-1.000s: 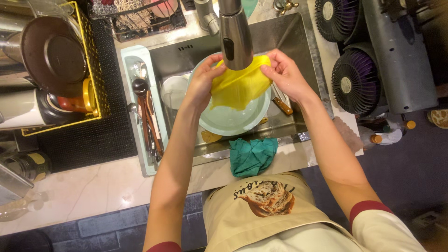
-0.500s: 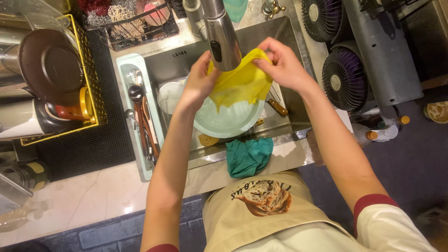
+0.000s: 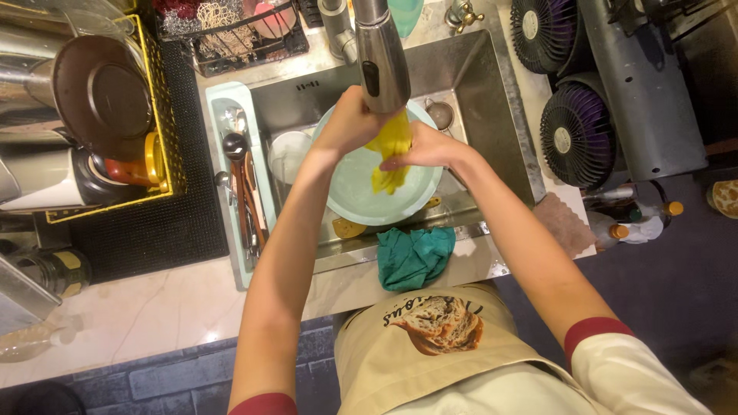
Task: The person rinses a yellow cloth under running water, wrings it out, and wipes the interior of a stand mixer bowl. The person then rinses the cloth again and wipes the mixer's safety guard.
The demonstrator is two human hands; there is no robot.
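Nearest the camera, at bottom centre, a tan apron (image 3: 430,346) with a bread print fills the frame, and just above it a teal rag (image 3: 413,256) lies bunched on the front edge of the sink (image 3: 492,100). In the middle of the frame both hands meet over a pale green bowl (image 3: 361,196) that sits in the basin: the left hand (image 3: 350,123) is clenched around the upper part of a yellow cloth (image 3: 390,154), and the right hand (image 3: 427,150) pinches it lower down, so the cloth hangs twisted between them, right under the faucet (image 3: 378,54). To wring it well, it seems best to keep the twist low over the bowl so drips fall inside, and to turn the two hands in opposite directions with an even grip. Left of the bowl a tray (image 3: 231,154) holds spoons and other utensils; further left a yellow rack (image 3: 165,123) carries a dark pan. At upper right stand two round fans (image 3: 573,131). Whether water is running cannot be told, since the faucet head hides the cloth's top and part of the left fingers. The wire basket at the top edge is cut off, and its contents are hard to make out.
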